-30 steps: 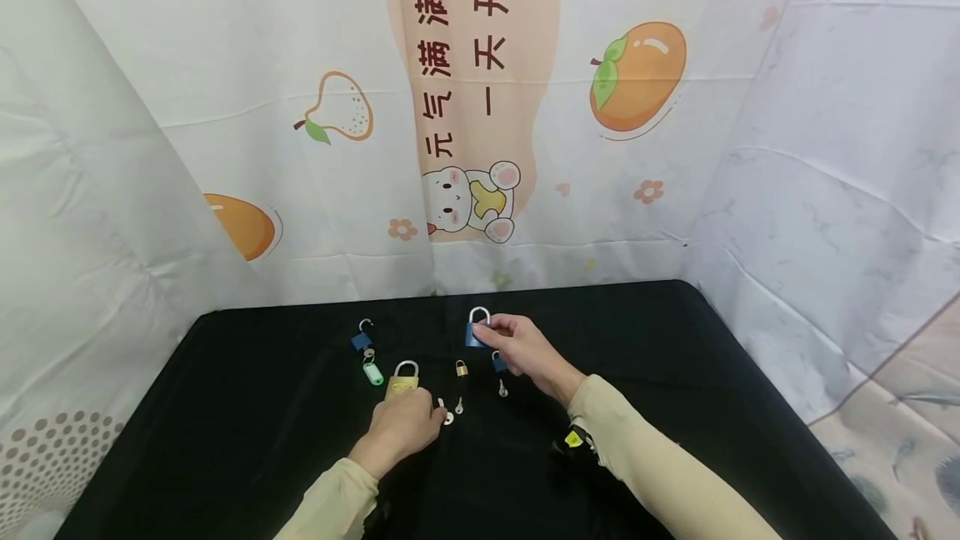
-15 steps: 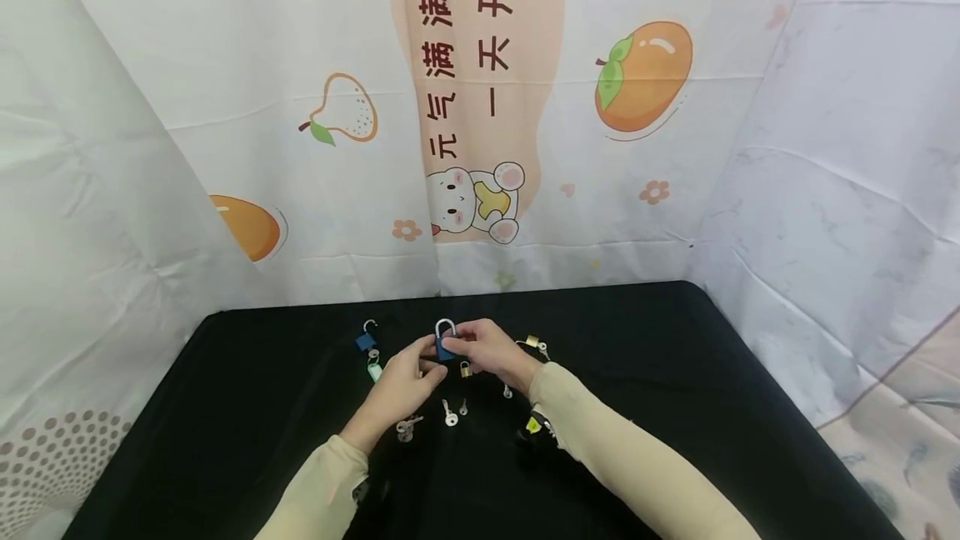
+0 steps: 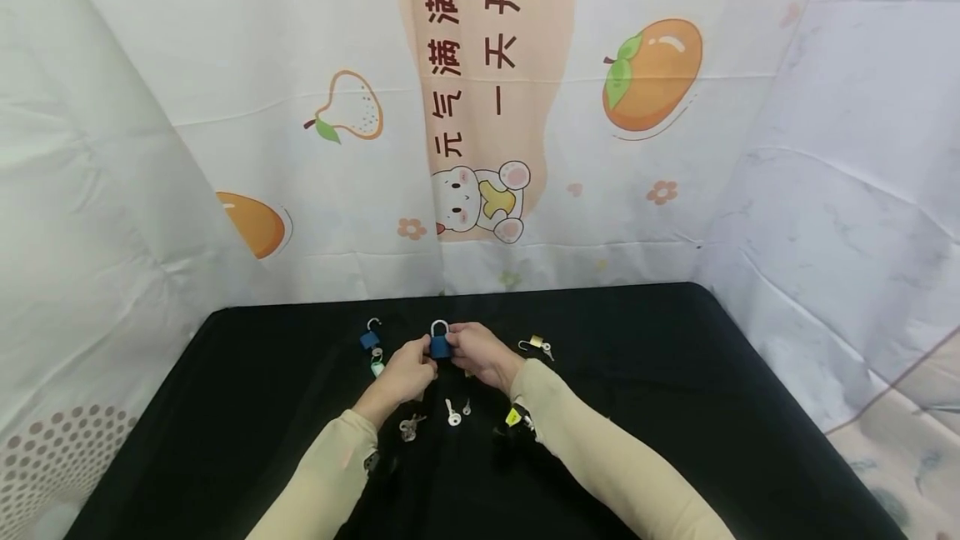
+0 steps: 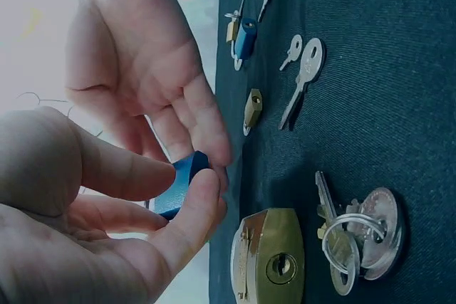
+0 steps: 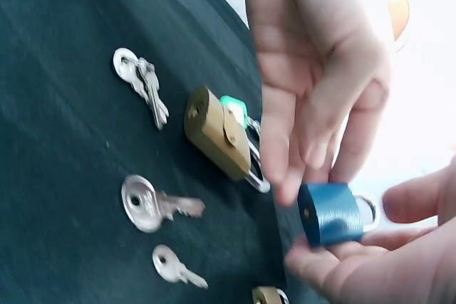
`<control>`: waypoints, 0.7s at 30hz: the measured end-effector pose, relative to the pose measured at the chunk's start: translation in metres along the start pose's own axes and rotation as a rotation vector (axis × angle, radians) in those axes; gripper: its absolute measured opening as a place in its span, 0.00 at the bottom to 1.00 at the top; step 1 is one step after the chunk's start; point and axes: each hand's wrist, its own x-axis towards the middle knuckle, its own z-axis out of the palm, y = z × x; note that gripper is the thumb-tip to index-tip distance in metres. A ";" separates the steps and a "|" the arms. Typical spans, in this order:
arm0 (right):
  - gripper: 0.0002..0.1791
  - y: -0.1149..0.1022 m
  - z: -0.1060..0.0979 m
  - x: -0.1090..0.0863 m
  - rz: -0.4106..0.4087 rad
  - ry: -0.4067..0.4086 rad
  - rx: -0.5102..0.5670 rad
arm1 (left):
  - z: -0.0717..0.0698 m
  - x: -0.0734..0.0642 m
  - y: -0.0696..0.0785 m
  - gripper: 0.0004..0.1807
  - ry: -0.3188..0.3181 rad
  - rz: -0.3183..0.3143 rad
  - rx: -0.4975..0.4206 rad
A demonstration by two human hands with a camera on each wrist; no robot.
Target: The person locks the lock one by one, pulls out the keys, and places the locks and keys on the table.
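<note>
A blue padlock (image 3: 440,347) with a silver shackle is held between both hands, with its keyhole end visible in the right wrist view. My left hand (image 3: 405,377) pinches its body (image 4: 182,183) between thumb and finger. From the other side my right hand (image 3: 483,355) has its fingers along the lock's underside and its thumb beside the shackle. Below the hands lie a large brass padlock (image 4: 285,254) and a ring of keys (image 4: 356,243). Near them are a larger loose key (image 5: 153,204), a small key (image 5: 174,265) and a small brass padlock (image 4: 254,108).
At the table's back left lies an open blue padlock (image 3: 369,340) with a green tag (image 3: 377,368). An open brass padlock (image 3: 536,342) with keys sits right of my hands. The black cloth (image 3: 675,407) covers the table, and printed curtains (image 3: 337,190) stand behind.
My right hand has carried the blue padlock leftward from the right side. My left hand has let go of the large brass padlock and now grips the blue one too.
</note>
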 end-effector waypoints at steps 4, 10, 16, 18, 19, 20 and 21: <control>0.31 0.001 0.001 -0.001 0.026 -0.025 0.096 | 0.001 0.003 0.000 0.16 0.009 -0.009 0.027; 0.36 0.004 0.002 0.000 0.040 -0.054 0.226 | 0.001 0.005 0.001 0.13 0.007 -0.059 0.089; 0.38 0.008 0.003 0.001 0.044 -0.060 0.253 | 0.002 0.007 0.003 0.16 -0.015 -0.089 0.087; 0.39 0.007 0.003 0.001 0.049 -0.067 0.254 | 0.002 0.008 0.004 0.15 -0.021 -0.089 0.090; 0.39 0.007 0.003 0.001 0.052 -0.070 0.254 | 0.002 0.008 0.004 0.15 -0.020 -0.089 0.092; 0.39 0.007 0.003 0.001 0.054 -0.073 0.253 | 0.002 0.008 0.004 0.14 -0.020 -0.090 0.092; 0.39 0.007 0.003 0.001 0.055 -0.078 0.252 | 0.003 0.008 0.004 0.13 -0.019 -0.087 0.091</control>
